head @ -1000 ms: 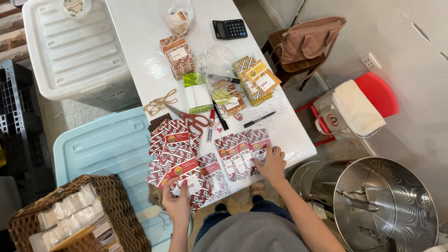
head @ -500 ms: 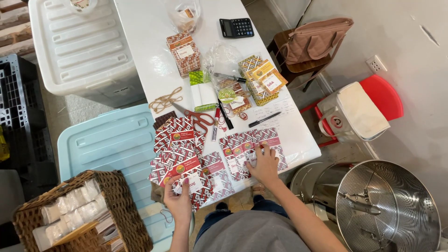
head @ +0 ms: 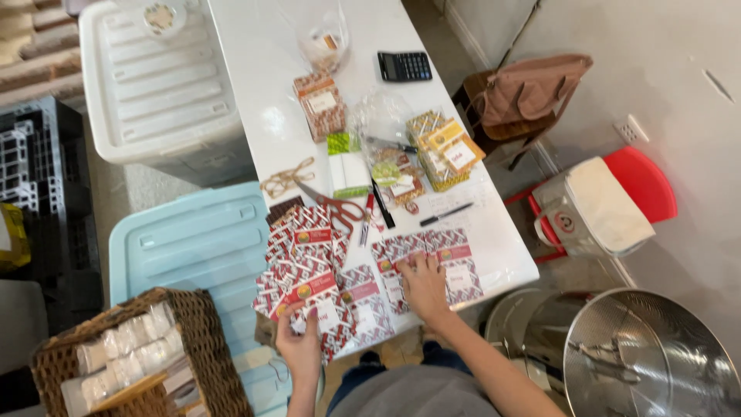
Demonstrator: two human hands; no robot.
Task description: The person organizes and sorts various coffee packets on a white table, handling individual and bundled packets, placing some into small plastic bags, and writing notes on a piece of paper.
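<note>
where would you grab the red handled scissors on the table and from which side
Best by the red handle loops of the scissors, which point right, toward the pens. The blades run up and left toward the twine bundle. The patterned packets crowd the near edge, so coming down from above onto the loops looks easiest. The right hand is nearer than the left hand.

We cannot read the labels on the red patterned packets (head: 363, 297); they are too small and blurry. Our left hand (head: 299, 346) covers part of one packet, and our right hand (head: 424, 287) covers another. The wicker basket (head: 197, 340) at lower left and the big metal pot (head: 656, 363) at lower right are cut off by the frame's edge.
</note>
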